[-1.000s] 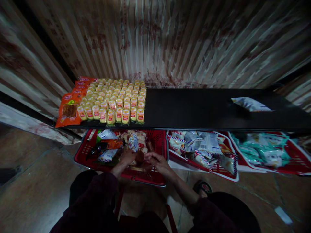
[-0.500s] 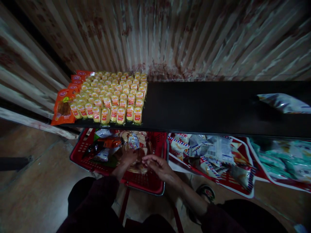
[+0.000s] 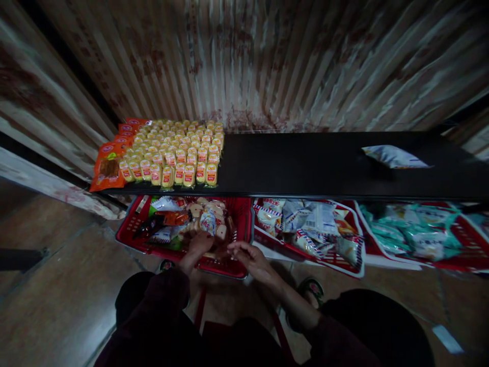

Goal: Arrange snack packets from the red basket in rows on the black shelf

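Note:
My left hand (image 3: pixel 201 243) reaches into a red basket (image 3: pixel 248 216) below the shelf, against a clear bag of pale round snacks (image 3: pixel 220 214); its fingertips are dim against the bag. Just to the right, my right hand (image 3: pixel 250 259) hovers over the basket's near right part, thumb and fingers curled toward each other, and whether something thin is between them is too dark to tell. Left of the bag in the same basket lie an orange and dark packet (image 3: pixel 173 218) and white and green packets.
On the black shelf (image 3: pixel 290 163) stand rows of small yellow packets (image 3: pixel 189 175), orange packets (image 3: pixel 109 168) at left and a silver packet (image 3: pixel 393 156) at right. Baskets of striped packets (image 3: pixel 305 224) and green packets (image 3: pixel 424 234) sit below.
The view has shifted, showing more of the shelf's right side and the green-packet basket. My left hand has moved slightly nearer the basket's front edge; my right hand stays curled beside it.

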Demonstrator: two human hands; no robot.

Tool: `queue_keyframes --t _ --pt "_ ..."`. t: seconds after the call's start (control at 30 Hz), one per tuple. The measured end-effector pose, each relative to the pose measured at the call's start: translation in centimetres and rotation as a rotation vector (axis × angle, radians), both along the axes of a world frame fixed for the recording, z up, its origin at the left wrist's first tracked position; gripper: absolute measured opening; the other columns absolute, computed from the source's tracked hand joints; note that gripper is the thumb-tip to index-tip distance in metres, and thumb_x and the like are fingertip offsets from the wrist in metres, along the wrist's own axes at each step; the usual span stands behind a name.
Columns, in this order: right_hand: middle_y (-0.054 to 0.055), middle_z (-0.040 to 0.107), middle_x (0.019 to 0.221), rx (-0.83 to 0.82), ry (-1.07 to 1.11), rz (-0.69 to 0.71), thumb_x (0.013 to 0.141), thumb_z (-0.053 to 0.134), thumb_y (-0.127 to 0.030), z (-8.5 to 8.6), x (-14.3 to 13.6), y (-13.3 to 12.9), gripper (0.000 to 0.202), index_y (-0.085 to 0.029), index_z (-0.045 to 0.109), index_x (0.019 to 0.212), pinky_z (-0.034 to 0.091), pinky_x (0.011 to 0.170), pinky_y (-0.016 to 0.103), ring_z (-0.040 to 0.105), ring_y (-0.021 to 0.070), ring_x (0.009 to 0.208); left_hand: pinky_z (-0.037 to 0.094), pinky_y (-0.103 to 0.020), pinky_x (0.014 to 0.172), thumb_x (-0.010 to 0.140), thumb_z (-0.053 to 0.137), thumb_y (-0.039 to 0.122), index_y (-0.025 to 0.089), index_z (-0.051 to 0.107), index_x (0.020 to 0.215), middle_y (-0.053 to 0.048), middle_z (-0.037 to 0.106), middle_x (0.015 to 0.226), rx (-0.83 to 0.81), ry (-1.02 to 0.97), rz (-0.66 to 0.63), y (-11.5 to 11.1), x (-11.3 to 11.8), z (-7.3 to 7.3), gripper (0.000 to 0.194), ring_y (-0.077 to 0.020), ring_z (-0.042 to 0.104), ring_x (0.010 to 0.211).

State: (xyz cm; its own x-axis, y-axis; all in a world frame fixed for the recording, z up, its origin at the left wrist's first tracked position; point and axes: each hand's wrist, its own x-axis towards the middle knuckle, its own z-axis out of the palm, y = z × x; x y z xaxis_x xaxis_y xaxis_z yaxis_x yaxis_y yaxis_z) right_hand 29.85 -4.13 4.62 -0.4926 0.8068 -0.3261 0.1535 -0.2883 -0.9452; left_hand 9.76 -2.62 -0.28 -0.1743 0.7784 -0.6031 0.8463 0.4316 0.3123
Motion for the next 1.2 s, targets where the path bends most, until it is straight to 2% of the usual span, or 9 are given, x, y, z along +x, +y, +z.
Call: queue_keyframes --t 0.1,0.2,0.37,0.5,0.6,0.8,0.93,1.03,1.2 --pt "0.008 0.071 0.093 -0.009 0.008 -0.029 0.073 0.059 -0.065 0.3 0.1 -0.1 0.050 -0.020 0.066 0.093 0.050 0.087 0.038 0.066 0.0222 0.091 0.043 -0.023 0.087 0.090 0.037 0.027 0.018 0.067 0.103 -0.008 0.066 0.117 0.027 -0.021 0.026 -0.2 0.1 -0.1 0.034 -0.0181 0.060 0.109" --pt "0.008 0.071 0.093 0.004 0.030 -0.028 0.072 0.058 -0.067 1.4 0.5 0.7 0.053 -0.020 0.066 0.093 0.050 0.087 0.039 0.066 0.0227 0.092 0.044 -0.023 0.087 0.090 0.039 0.025 0.017 0.067 0.103 -0.008 0.067 0.116 -0.002 -0.024 0.032 -0.3 -0.1 -0.2 0.033 -0.0173 0.061 0.107" --pt "0.007 0.071 0.090 0.044 0.038 -0.057 0.072 0.058 -0.067 2.5 0.3 2.3 0.052 -0.020 0.066 0.091 0.050 0.086 0.037 0.067 0.0213 0.090 0.042 -0.022 0.091 0.087 0.041 0.016 0.017 0.066 0.106 -0.008 0.065 0.119 -0.007 0.049 -0.087 -0.4 0.3 -0.3 0.032 -0.0158 0.060 0.110" --pt "0.006 0.071 0.087 0.068 0.043 -0.102 0.074 0.059 -0.061 1.7 0.1 2.1 0.045 -0.020 0.066 0.089 0.050 0.085 0.036 0.066 0.0193 0.085 0.044 -0.025 0.091 0.086 0.044 0.020 0.018 0.067 0.105 -0.010 0.066 0.117 -0.032 0.074 -0.144 0.1 1.4 -0.4 0.030 -0.0187 0.060 0.110" --pt "0.006 0.071 0.086 0.071 0.039 -0.105 0.074 0.059 -0.059 0.7 0.9 1.3 0.042 -0.020 0.067 0.089 0.051 0.083 0.036 0.066 0.0199 0.083 0.044 -0.027 0.093 0.087 0.044 0.022 0.016 0.065 0.109 -0.013 0.064 0.120 -0.039 0.096 -0.177 0.5 2.0 -0.1 0.031 -0.0208 0.058 0.114" --pt "0.008 0.071 0.085 0.051 0.021 -0.140 0.069 0.060 -0.065 -0.5 3.0 0.2 0.050 -0.019 0.067 0.086 0.050 0.082 0.037 0.066 0.0218 0.083 0.046 -0.032 0.088 0.090 0.041 0.035 0.011 0.060 0.118 -0.019 0.063 0.120 -0.033 0.159 -0.193 0.7 2.8 2.2 0.041 -0.0255 0.060 0.112" --pt "0.007 0.071 0.083 0.065 0.035 -0.157 0.065 0.062 -0.069 -0.6 2.9 -0.3 0.053 -0.020 0.067 0.085 0.051 0.082 0.039 0.066 0.0219 0.082 0.045 -0.030 0.088 0.090 0.041 0.037 0.016 0.063 0.112 -0.015 0.064 0.119 -0.022 0.165 -0.228 0.2 3.7 3.2 0.037 -0.0244 0.059 0.112" --pt "0.007 0.071 0.082 0.041 0.066 -0.161 0.064 0.063 -0.070 -0.7 2.8 -0.4 0.055 -0.019 0.067 0.084 0.051 0.081 0.039 0.066 0.0219 0.080 0.044 -0.030 0.089 0.092 0.036 0.033 0.019 0.063 0.111 -0.012 0.063 0.122 -0.021 0.160 -0.235 -0.2 4.0 3.0 0.036 -0.0228 0.058 0.113" --pt "0.008 0.071 0.084 -0.063 0.121 -0.144 0.065 0.062 -0.071 -1.0 3.7 0.4 0.057 -0.019 0.067 0.087 0.051 0.085 0.039 0.067 0.0218 0.083 0.044 -0.029 0.089 0.092 0.035 0.028 0.017 0.061 0.113 -0.011 0.064 0.120 -0.071 0.144 -0.244 -0.3 3.7 1.4 0.035 -0.0210 0.059 0.111"
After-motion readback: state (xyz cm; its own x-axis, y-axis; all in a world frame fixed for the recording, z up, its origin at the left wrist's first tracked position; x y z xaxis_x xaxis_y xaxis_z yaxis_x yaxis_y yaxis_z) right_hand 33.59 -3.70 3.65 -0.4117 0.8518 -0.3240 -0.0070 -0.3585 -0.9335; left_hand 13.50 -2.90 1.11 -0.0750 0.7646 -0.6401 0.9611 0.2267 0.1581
